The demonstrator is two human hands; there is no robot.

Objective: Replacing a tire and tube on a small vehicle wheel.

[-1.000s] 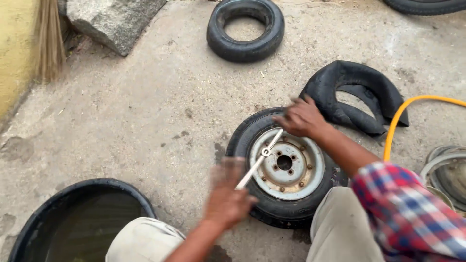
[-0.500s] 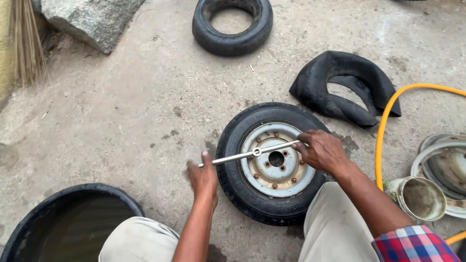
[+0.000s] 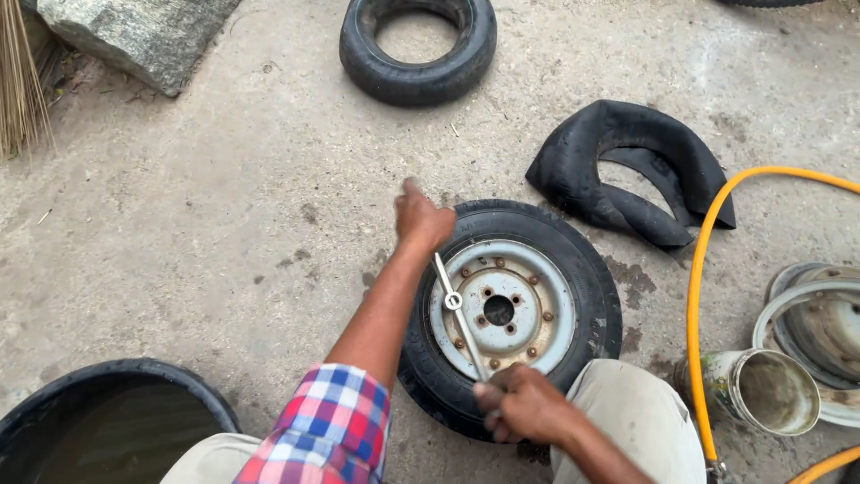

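Down low: wheel (image 3: 511, 314) lay flat on concrete between my knees. Left hand (image 3: 423, 218) closed on upper end of wrench (image 3: 459, 314), right hand (image 3: 524, 403) gripped lower end, tool across rim.

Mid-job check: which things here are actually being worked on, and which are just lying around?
In use: left hand and right hand on the ends of the metal wrench, set on the small wheel.

Lying about: spare tyre, inner tube, yellow hose, black tub, tin can, stone.
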